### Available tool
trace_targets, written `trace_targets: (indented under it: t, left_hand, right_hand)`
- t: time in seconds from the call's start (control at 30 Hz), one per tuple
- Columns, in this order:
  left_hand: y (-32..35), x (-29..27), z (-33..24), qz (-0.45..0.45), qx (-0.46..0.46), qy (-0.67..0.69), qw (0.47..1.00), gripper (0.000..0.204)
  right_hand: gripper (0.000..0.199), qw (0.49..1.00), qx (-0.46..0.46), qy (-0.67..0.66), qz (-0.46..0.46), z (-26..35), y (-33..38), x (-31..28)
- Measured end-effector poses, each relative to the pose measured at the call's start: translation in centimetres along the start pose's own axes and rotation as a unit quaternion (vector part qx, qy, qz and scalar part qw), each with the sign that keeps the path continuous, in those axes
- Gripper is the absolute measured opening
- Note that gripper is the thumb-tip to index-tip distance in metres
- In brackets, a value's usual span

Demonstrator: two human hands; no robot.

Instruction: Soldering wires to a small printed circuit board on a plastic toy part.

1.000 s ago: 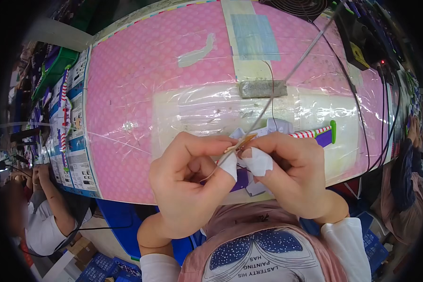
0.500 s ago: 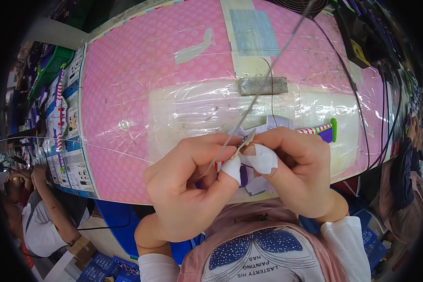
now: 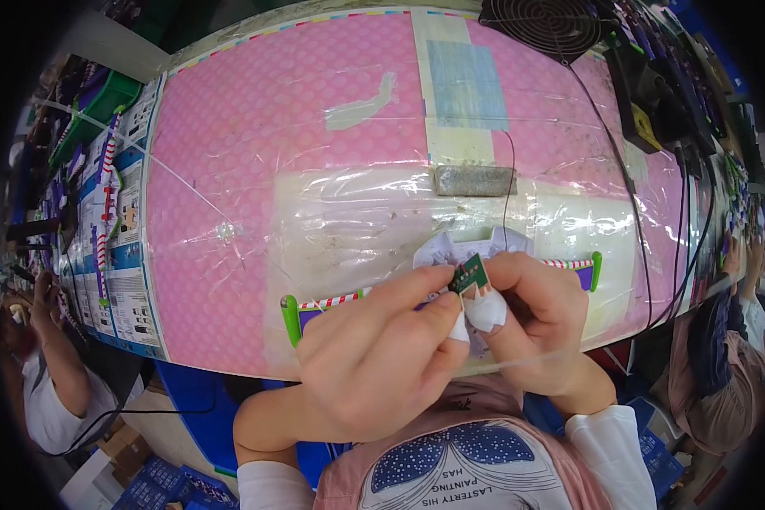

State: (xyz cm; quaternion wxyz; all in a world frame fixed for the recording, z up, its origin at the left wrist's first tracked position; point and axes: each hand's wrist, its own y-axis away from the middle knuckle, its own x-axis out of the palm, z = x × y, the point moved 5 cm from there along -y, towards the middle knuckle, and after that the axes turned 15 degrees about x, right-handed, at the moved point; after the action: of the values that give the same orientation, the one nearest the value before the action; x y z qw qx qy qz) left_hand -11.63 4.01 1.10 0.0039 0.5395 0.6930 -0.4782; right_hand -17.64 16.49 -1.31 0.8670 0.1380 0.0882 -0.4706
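Head view finds our work seemingly unfinished, a green circuit board (image 3: 471, 275) pinched in our right hand (image 3: 534, 311), not set down, our left hand (image 3: 376, 350) holding we cannot tell what.

Circuit board (image 3: 471, 274), near side: smooth, green, rigid-looking. Thumb wrap (image 3: 486, 313): matt white, cloth-like. Table cover (image 3: 340, 204): clear, wrinkled plastic, highly glossy. Block (image 3: 475, 181), beyond the board: grey, matt and rough. Fan guard (image 3: 546, 21), far right: dark wire, apparently metal. Apron (image 3: 489, 389), near side: matt pink cloth.
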Motion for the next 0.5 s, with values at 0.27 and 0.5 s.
trace_targets:
  t: [0.27, 0.5]
  left_hand:
    - [-1.8, -0.1, 0.8, 0.129, -0.016, 0.081, 0.988, 0.024]
    - [-2.1, 0.5, 0.2, 0.122, 0.08, -0.082, 0.986, 0.025]
  right_hand:
    - [0.014, 0.993, 0.065, -0.097, 0.026, -0.6, 0.2, -0.3]
    - [0.013, 0.992, 0.118, -0.041, 0.019, 0.0, -0.7, -0.3]
